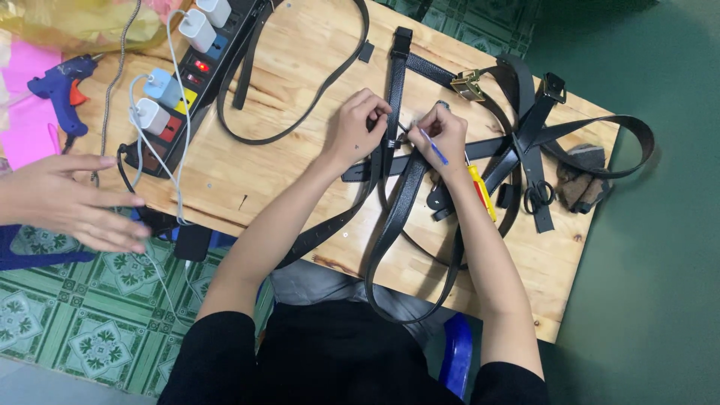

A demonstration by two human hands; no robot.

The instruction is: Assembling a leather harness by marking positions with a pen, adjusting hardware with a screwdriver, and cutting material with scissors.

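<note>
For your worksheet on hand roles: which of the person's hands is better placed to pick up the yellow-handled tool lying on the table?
Probably the right hand: the yellow-handled tool lies just beside its wrist, though it holds a thin blue tool. The left hand pinches the black belt, farther away.

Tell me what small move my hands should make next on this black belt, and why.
Probably bring the thin blue tool in your right hand down to the spot your left hand pinches on the black belt. Its tip already points at that pinch, and the left fingers hold the strap flat on the wooden table.
</note>
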